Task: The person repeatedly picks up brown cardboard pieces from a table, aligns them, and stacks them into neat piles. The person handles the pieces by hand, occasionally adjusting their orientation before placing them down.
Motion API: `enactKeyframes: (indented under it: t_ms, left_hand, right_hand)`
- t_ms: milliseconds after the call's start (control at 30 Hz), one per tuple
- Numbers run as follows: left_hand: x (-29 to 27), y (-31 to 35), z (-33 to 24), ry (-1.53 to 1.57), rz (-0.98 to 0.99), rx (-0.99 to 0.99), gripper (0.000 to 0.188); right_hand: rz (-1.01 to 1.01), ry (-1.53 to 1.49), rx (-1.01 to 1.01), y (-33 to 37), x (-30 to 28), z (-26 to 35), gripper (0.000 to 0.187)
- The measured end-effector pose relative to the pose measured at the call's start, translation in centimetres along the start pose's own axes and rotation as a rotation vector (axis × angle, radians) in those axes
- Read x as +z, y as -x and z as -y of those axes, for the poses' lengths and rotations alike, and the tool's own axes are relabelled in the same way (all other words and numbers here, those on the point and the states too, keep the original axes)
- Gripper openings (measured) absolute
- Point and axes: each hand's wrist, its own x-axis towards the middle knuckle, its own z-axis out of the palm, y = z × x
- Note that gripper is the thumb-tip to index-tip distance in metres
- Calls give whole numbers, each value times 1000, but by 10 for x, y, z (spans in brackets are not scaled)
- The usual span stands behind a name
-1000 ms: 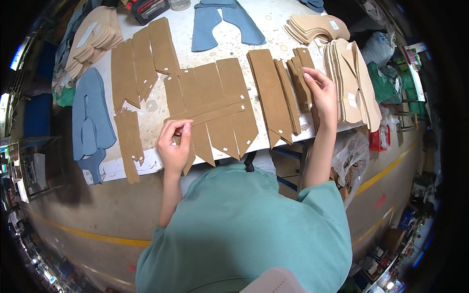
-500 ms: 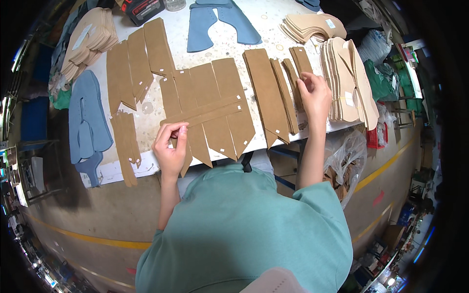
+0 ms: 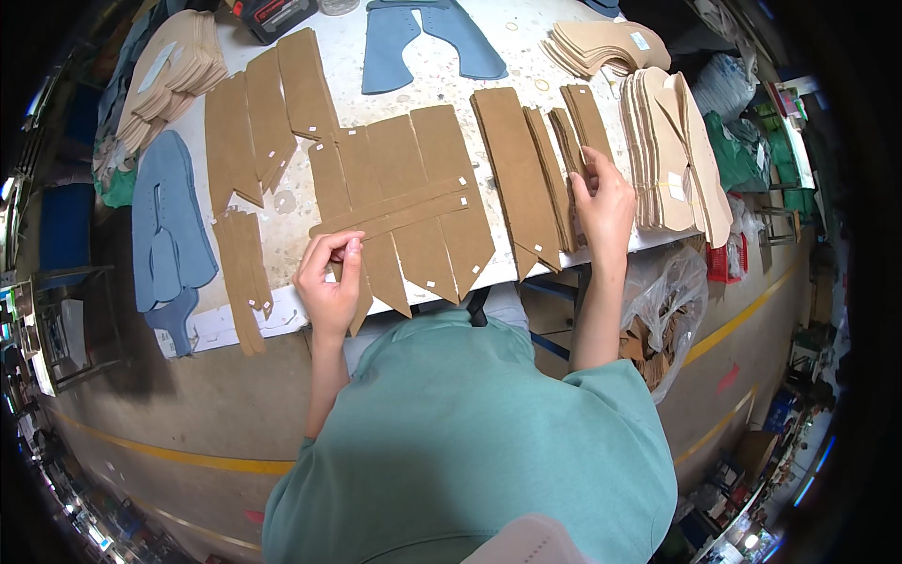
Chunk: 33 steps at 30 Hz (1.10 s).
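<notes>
My left hand [image 3: 329,273] is closed, thumb against forefinger, at the left end of a narrow brown strip [image 3: 413,215]. That strip and another beside it lie slantwise across several wider brown panels [image 3: 390,164] with pointed near ends. Small white stickers dot the pieces. My right hand [image 3: 609,202] hovers at a stack of narrow brown strips [image 3: 565,136], thumb and forefinger apart; whether the fingertips touch the strips I cannot tell. Just left of it lie a stack of broad brown strips [image 3: 503,160] and a narrower stack [image 3: 550,179].
More brown panels [image 3: 268,103] and narrow strips [image 3: 242,273] lie to the left. Blue cut pieces [image 3: 174,216] sit at the left edge and far side. Tan stacks [image 3: 658,150] occupy the right. A clear plastic bag [image 3: 662,305] hangs off the right front.
My right hand has drawn slightly nearer along the narrow strips, its thumb and forefinger spreading wider. The left hand stays at the strip's end.
</notes>
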Motion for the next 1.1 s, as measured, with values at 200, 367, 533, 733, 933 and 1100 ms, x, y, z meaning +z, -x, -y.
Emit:
enactKeyframes:
  t_ms: [200,367,533,733,933,1100]
  left_hand:
    - [-1,2,2,38,14,-15,7]
    - [-14,9,-4,310,12,-124,10]
    - [-35,14,-4,275,-92,-142,13]
    - [-31,17,1,327,-82,-198,12]
    - [-37,-5,-5,162,-1,-102,12]
    - [-43,-30,-7,-221,116,-63,20]
  right_hand:
    - [28,0,-10,-30,-2,6,42]
    - [83,119,-46,-75,24,13,44]
    - [115,164,-30,-84,39,12,40]
    - [50,168,-114,-84,49,1,38]
    - [-36,134,-177,-77,38,17,31]
    - [110,-69,-282,-43,4,48,23]
